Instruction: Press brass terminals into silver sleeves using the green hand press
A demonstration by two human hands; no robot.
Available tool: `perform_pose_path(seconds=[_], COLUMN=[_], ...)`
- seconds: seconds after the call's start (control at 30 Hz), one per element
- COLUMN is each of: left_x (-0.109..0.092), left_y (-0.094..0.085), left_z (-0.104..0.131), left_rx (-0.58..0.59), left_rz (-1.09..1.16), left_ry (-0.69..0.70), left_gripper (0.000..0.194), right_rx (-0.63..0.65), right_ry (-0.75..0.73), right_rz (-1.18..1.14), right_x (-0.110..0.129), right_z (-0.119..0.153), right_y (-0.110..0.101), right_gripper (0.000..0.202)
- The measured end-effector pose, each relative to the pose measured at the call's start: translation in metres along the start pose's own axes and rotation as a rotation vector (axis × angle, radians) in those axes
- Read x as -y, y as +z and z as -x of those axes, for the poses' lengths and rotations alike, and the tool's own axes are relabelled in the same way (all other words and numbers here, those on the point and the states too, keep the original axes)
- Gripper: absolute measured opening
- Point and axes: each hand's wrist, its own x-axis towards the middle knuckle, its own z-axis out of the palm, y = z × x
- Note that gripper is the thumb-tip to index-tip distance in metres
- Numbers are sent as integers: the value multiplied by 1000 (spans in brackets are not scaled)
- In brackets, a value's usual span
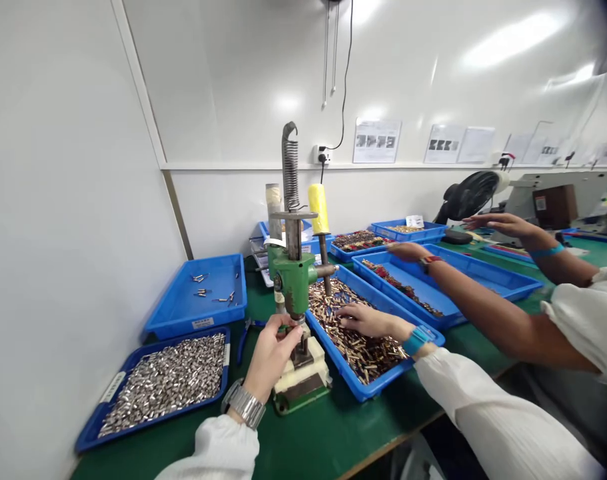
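A green hand press point(294, 283) with a tall coil spring stands on the bench. My left hand point(277, 343) is at its front, thumb and fingers pinched together just under the ram. Whatever small part lies between those fingertips is too hidden to name. My right hand point(366, 320) rests over a blue tray point(356, 390) heaped with small brass-coloured metal pieces point(368, 353). Its fingers are loosely stretched, with the tips among the pieces, and no piece shows clearly in them. The press's lever with a yellow-wrapped handle point(319, 208) stands upright behind my right hand.
At left, a blue tray holds silver metal sleeves point(176, 377); behind it, another blue tray point(168, 300) holds a few assembled pieces. Blue-handled pliers point(243, 340) lie beside the press. At right, a co-worker's arms point(473, 313) reach over another blue tray point(503, 280). A black fan point(471, 195) stands behind.
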Motion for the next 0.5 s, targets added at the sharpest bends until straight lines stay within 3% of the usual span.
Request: perform_pose_path(seconds=[0.13, 0.3, 0.4, 0.5], left_x=[-3, -6, -15, -27], left_y=[2, -3, -24, -58], left_z=[0, -7, -28, -55], left_rx=[8, -4, -59, -239], left_rz=[9, 133, 235, 134], left_ry=[-29, -76, -56, 22], left_gripper=[29, 28, 29, 37], right_rx=[91, 50, 43, 47], right_ry=[-13, 133, 163, 173], right_rz=[327, 466, 470, 464], right_x=[9, 35, 36, 34], right_z=[12, 9, 9, 9], right_y=[12, 15, 16, 16], right_gripper=[49, 32, 25, 23])
